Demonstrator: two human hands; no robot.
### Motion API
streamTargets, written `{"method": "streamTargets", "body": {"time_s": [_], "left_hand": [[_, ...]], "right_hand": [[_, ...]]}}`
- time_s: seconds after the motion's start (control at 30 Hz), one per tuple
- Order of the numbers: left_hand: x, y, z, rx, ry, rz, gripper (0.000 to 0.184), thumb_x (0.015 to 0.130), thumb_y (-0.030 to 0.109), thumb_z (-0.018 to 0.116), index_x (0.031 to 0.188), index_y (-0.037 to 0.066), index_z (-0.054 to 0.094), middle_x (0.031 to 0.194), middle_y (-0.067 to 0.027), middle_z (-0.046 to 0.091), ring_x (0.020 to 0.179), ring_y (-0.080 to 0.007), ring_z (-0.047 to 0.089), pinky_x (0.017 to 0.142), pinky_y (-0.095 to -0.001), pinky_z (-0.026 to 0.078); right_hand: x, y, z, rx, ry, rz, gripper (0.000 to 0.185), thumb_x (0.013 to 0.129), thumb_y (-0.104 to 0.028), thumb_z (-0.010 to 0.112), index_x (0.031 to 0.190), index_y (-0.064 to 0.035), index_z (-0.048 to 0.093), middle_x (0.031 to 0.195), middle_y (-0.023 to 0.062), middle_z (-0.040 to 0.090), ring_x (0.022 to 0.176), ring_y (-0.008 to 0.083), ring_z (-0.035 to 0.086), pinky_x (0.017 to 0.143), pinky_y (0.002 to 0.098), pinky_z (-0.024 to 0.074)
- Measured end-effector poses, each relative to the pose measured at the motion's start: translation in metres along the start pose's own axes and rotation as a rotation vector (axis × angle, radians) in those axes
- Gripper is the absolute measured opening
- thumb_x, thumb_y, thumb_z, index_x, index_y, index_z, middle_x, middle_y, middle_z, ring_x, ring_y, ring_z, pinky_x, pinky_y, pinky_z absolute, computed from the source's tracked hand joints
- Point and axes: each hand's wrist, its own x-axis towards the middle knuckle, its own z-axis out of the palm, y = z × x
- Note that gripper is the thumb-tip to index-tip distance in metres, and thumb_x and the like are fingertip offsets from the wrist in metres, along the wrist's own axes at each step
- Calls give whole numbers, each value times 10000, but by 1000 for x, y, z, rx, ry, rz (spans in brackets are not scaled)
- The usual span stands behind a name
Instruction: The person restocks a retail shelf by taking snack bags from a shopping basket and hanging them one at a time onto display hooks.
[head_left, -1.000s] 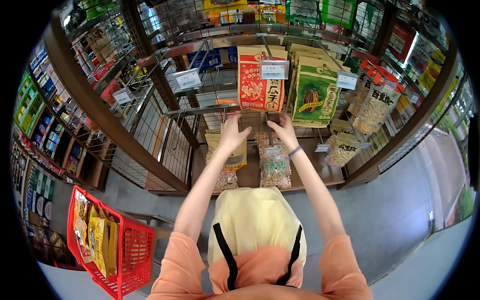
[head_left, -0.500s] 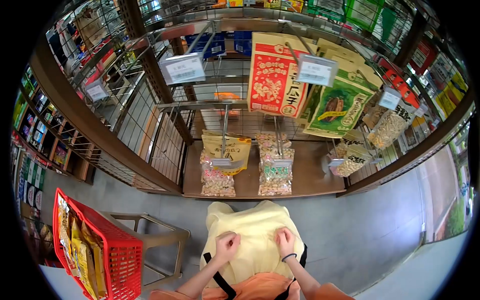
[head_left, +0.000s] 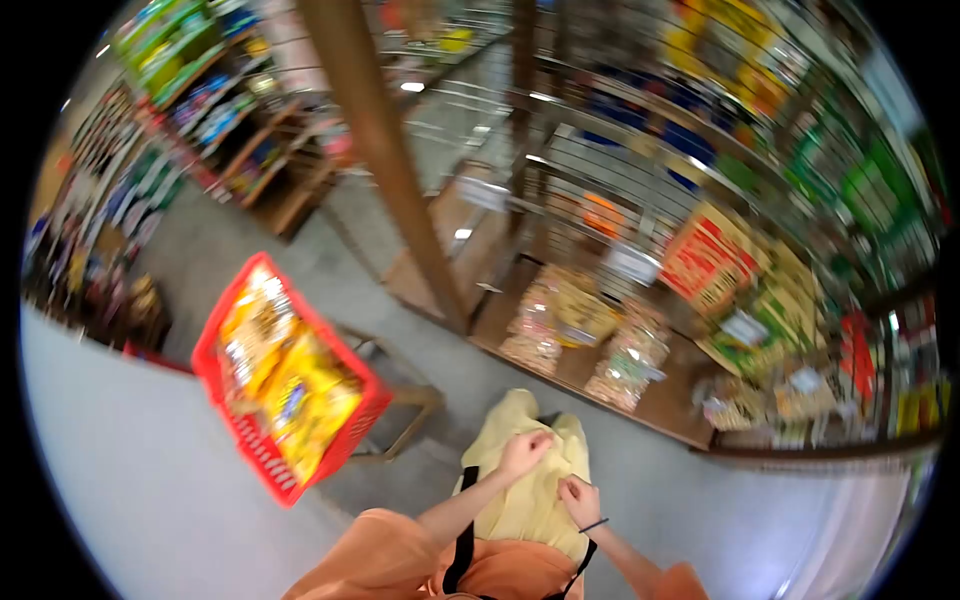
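Note:
Both hands are over the pale yellow trousers point(head_left: 515, 505), apart from each other. My left hand point(head_left: 525, 453) has its fingers curled in near the knee. My right hand point(head_left: 580, 500), with a dark band at the wrist, is lower and further right, its fingers also curled. Whatever either hand might hold is too small or hidden to tell. To the left, a red basket point(head_left: 380, 392) holds yellow snack packets point(head_left: 300, 400) and rests by a brown stool point(head_left: 412, 400).
A wire rack with a wooden base point(head_left: 665, 410) stands ahead on the right. It bears nut bags point(head_left: 628, 360), a red packet point(head_left: 708, 262) and green packets point(head_left: 775, 325). A brown post point(head_left: 385, 150) rises left of it. Stocked shelves point(head_left: 215, 100) line the upper left.
The view has swung left, bringing the basket nearer the middle and tilting the rack. My hands came down from the hanging packets to my lap, and their fingers curled in.

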Motion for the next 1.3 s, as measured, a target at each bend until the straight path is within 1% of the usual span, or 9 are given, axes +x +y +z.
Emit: {"method": "streamTargets", "body": {"time_s": [0.17,0.33,0.5,0.63,0.67,0.8,1.0,1.07,1.3], "left_hand": [[-37,15,-25,46,69,-71,176,745,202,516,820,47,550,670,-106,568,617,-226,557,567,-305,429],[-221,105,-126,341,174,-62,185,743,179,514,845,30,550,865,-135,553,810,-276,524,697,-343,416],[-453,131,-176,580,305,-372,158,744,219,522,783,70,557,696,-91,568,673,-266,536,609,-353,418],[-523,113,-202,437,409,-488,179,769,232,490,763,61,541,659,-126,545,603,-285,521,535,-364,406],[-532,105,-190,355,479,-648,192,777,239,478,762,56,535,650,-138,537,582,-291,517,522,-366,403],[-516,92,-176,467,316,-447,234,776,269,476,746,44,531,629,-154,523,570,-300,516,520,-365,410],[-511,102,-184,451,295,-501,273,779,312,470,767,56,562,581,-101,559,537,-213,559,509,-321,427],[-493,121,-186,374,261,-502,303,770,339,465,768,49,556,682,-154,563,632,-331,538,544,-373,424],[-442,200,-182,286,39,-561,299,776,335,439,856,66,542,733,-167,572,724,-334,544,616,-380,434]], "right_hand": [[1,0,22,482,-488,411,127,803,-123,455,746,-28,517,645,47,550,528,101,508,439,215,395],[-64,-20,-11,354,145,146,115,781,-53,455,880,-28,508,707,44,559,569,133,533,521,221,436],[-175,31,-34,155,248,274,133,755,-35,477,880,-26,523,666,55,565,595,126,543,551,242,446],[-203,-21,-38,153,371,397,103,734,-67,489,819,-39,540,619,68,565,575,133,540,528,267,435],[-211,-32,-39,-138,293,247,169,732,-133,523,883,-57,517,621,74,547,524,148,506,503,272,429],[-217,-58,-18,-320,118,43,201,706,-160,536,890,-78,536,705,100,584,664,226,576,605,322,456],[-225,-109,-16,-406,4,185,243,684,-224,552,883,-84,536,798,87,582,736,246,560,665,343,447],[-218,-109,-21,-519,74,181,275,674,-231,559,908,-91,524,850,97,565,771,257,549,675,351,443],[-220,-119,-89,-550,-28,519,400,660,-323,572,972,-96,471,975,101,511,808,271,530,714,375,424]]}}
